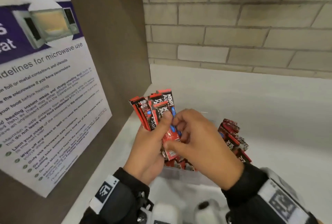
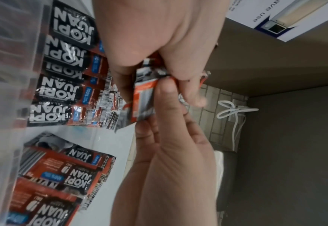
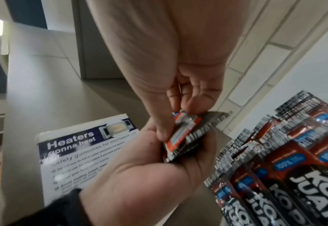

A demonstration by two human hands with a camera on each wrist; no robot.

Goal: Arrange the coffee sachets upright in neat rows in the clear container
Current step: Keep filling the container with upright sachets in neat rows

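My left hand (image 1: 156,130) grips a fanned bundle of red-and-black coffee sachets (image 1: 154,108) upright above the clear container (image 1: 181,174). My right hand (image 1: 172,133) pinches one sachet (image 1: 170,144) at the bundle's front, between thumb and fingers. More sachets (image 1: 231,137) stand in the container to the right, partly hidden by my right hand. In the left wrist view, the left hand (image 2: 178,79) and right hand (image 2: 165,97) meet on the pinched sachet (image 2: 143,97), with rows of sachets (image 2: 62,73) behind the clear wall (image 2: 4,64). The right wrist view shows my right hand (image 3: 171,126) on the sachet (image 3: 186,134).
The container sits on a white counter (image 1: 269,115) in a corner. A brown side panel with a microwave-guidelines poster (image 1: 45,88) stands close on the left. A pale brick wall (image 1: 233,35) runs behind. A white cable (image 2: 234,111) hangs on the wall.
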